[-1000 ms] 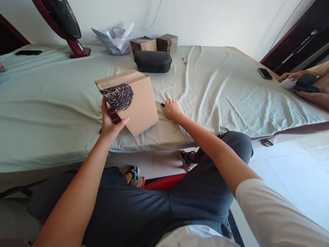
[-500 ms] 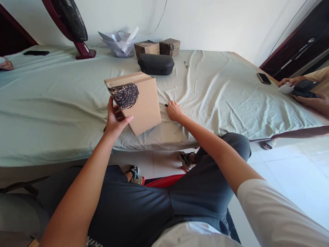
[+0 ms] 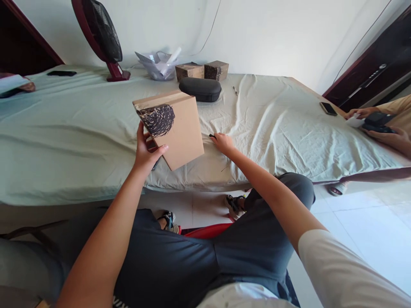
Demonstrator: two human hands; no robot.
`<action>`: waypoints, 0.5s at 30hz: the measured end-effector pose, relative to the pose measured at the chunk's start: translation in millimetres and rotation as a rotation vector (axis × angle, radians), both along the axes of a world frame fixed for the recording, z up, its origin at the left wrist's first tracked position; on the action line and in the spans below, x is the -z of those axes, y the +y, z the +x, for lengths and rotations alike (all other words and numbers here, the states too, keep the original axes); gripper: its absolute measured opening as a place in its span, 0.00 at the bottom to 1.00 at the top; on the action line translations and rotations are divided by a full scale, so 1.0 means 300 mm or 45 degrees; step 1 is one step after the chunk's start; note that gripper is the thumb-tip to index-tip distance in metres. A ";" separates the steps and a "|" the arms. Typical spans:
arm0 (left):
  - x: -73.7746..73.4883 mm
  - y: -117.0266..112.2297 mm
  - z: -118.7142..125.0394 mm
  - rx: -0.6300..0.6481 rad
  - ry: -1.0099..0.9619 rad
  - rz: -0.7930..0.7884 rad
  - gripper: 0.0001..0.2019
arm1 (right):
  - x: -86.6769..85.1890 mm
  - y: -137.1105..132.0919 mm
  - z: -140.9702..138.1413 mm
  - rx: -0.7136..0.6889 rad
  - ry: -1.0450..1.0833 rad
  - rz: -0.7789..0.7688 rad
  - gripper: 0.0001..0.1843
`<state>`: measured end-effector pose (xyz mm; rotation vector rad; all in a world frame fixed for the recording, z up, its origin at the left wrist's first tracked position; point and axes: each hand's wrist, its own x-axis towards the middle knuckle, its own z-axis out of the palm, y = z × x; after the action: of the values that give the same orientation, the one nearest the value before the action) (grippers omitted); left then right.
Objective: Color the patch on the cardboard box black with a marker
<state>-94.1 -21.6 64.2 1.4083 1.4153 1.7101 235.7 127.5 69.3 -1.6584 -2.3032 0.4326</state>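
Note:
My left hand [image 3: 146,150] grips the lower left corner of a brown cardboard box [image 3: 183,128] and holds it tilted above the bed's near edge. One face of the box carries a patch of black scribble [image 3: 157,119]. My right hand [image 3: 223,143] rests on the pale green sheet [image 3: 276,124] just right of the box, fingers curled around a small black pen-like object [image 3: 212,135] whose tip sticks out to the left.
A black oval case [image 3: 200,89], two dark-marked cardboard boxes [image 3: 202,70], a clear bag of papers [image 3: 159,64] and a red-based fan [image 3: 102,34] stand at the back. A phone [image 3: 328,108] lies at the right, near another person's hands [image 3: 379,128] holding a dark device.
The view has tipped upward a little, so the bed's things sit lower in frame. My left hand has lifted the box slightly; my right hand stays on the sheet with the black object.

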 end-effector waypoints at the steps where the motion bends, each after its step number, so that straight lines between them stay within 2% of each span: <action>1: -0.007 0.000 -0.002 -0.005 -0.003 0.006 0.68 | -0.004 0.013 0.003 0.043 0.073 -0.016 0.17; 7: -0.052 -0.006 0.004 -0.049 -0.085 0.055 0.70 | -0.029 0.074 0.030 0.248 0.598 -0.261 0.26; 11: -0.069 -0.011 0.013 -0.048 -0.117 0.062 0.71 | -0.063 0.075 0.061 0.236 0.864 -0.443 0.29; 15: -0.063 -0.008 0.007 -0.049 -0.132 0.079 0.73 | -0.098 0.060 0.101 0.215 1.149 -0.621 0.34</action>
<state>-92.1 -24.0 83.0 1.3122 1.3519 1.8388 266.1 145.4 98.8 -1.3751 -1.4352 1.4346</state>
